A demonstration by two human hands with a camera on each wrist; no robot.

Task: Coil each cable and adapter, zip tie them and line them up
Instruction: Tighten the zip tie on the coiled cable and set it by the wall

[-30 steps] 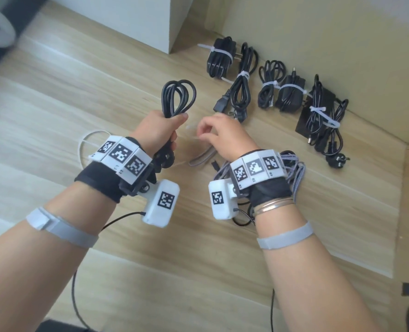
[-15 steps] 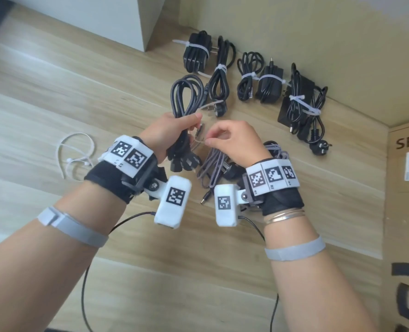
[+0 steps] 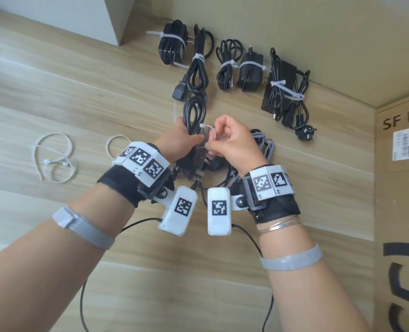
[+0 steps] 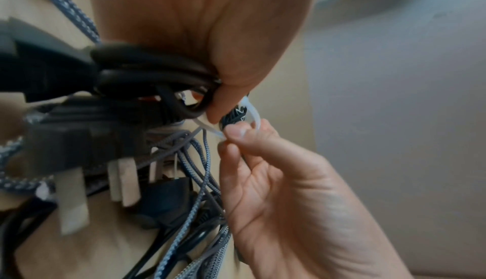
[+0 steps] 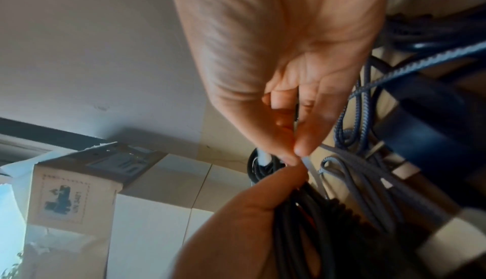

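Observation:
My left hand [image 3: 183, 142] grips a coiled black power cable [image 3: 195, 113] upright above the wooden floor; its plug hangs below the hand [image 4: 65, 154]. A white zip tie [image 3: 210, 135] loops round the coil beside my left thumb [image 4: 252, 115]. My right hand [image 3: 229, 142] pinches that tie between thumb and forefinger [image 5: 297, 154]. Under both hands lies a loose grey braided cable [image 3: 265, 146] [image 4: 200, 179]. Several black coils and adapters with white ties [image 3: 251, 70] lie in a row along the wall.
Loose white zip ties [image 3: 54, 161] lie on the floor to the left, one more [image 3: 117, 142] by my left wrist. A cardboard box [image 3: 402, 188] stands at the right. A white cabinet corner [image 3: 98, 17] sits at the back left.
Both hands have come closer together over the braided cable. The black coil sits lower in my left hand, and the zip tie now loops round it with my right fingers on it.

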